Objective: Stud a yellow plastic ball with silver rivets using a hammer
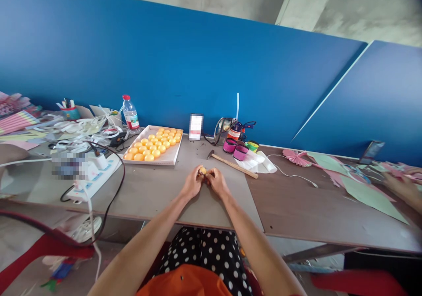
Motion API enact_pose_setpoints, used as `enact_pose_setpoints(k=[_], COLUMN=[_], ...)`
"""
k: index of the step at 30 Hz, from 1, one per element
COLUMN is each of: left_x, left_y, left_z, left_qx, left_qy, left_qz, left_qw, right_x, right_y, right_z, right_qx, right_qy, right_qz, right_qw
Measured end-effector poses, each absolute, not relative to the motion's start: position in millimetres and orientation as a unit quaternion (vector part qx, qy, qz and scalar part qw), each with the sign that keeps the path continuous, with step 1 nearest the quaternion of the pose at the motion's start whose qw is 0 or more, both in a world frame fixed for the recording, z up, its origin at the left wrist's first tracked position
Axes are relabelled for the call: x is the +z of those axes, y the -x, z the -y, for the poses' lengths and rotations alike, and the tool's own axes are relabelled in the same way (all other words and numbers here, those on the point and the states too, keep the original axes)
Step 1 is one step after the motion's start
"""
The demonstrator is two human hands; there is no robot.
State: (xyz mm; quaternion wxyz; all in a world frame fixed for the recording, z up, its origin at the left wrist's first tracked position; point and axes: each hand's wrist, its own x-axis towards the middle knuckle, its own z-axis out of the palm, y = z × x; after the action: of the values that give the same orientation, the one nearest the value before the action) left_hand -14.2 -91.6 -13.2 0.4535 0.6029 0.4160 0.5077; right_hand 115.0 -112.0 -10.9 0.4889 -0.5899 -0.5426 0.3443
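Above the grey board [158, 190] on the table, my left hand [192, 184] is closed round an orange ball [202, 170] that looks like a table tennis ball. My right hand [217, 182] meets it there, fingers pinched together at the ball's near side. Something small and dark shows between the fingertips, too small to name. Beyond my left hand, a shallow white tray [168, 161] holds several similar orange balls [149, 157]. A hammer [234, 165] with a wooden handle lies just past my right hand.
Left stand a power strip [95, 182] with trailing cords, tangled white strips [79, 129] and a bottle [131, 117]. A phone [196, 127] leans on the blue partition [184, 59]. Magenta rolls [241, 152] sit behind the hammer. Another person's hand [404, 186] is among papers at far right.
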Motion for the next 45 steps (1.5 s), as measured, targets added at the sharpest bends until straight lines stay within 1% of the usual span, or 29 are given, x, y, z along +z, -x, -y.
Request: enact_pose_setpoints(k=[5,7,10,12,15,18,21,24,26,28,32,37,41,45], left_x=[-11,-10,-10,-10,-10,-9,-6,-3,-1,0,0,0,1,-2], left_y=[14,13,11,11,12,14,16,18,19,20,20,20,20,19], left_z=[90,90,89,89,88,86,84,83,83,83,82,82,83,83], left_qx=[0.497,0.488,0.495,0.505,0.512,0.516,0.53,0.539,0.54,0.545,0.554,0.551,0.552,0.546], left_qy=[-0.588,-0.562,-0.47,-0.407,-0.349,-0.316,-0.281,-0.255,-0.245,-0.239,-0.232,-0.228,-0.228,-0.246], left_qz=[-0.417,-0.408,-0.37,-0.35,-0.33,-0.32,-0.313,-0.308,-0.31,-0.313,-0.312,-0.303,-0.304,-0.301], left_qw=[0.483,0.529,0.631,0.676,0.712,0.729,0.736,0.741,0.743,0.741,0.736,0.744,0.742,0.742], right_x=[-12,-13,-16,-18,-19,-20,-22,-24,-25,-25,-25,-29,-28,-26], right_y=[-114,-115,-118,-120,-121,-122,-125,-129,-132,-133,-130,-121,-118,-124], right_z=[110,110,110,110,110,109,106,98,91,84,79,88,90,93], right_qx=[0.348,0.359,0.386,0.399,0.399,0.364,0.276,0.154,0.115,0.113,0.125,0.126,0.131,0.14], right_qy=[0.583,0.566,0.535,0.519,0.508,0.522,0.575,0.639,0.659,0.66,0.644,0.643,0.642,0.646], right_qz=[0.532,0.519,0.478,0.457,0.452,0.459,0.485,0.544,0.577,0.599,0.635,0.646,0.637,0.6], right_qw=[0.506,0.53,0.58,0.603,0.615,0.62,0.599,0.522,0.469,0.439,0.408,0.392,0.405,0.452])
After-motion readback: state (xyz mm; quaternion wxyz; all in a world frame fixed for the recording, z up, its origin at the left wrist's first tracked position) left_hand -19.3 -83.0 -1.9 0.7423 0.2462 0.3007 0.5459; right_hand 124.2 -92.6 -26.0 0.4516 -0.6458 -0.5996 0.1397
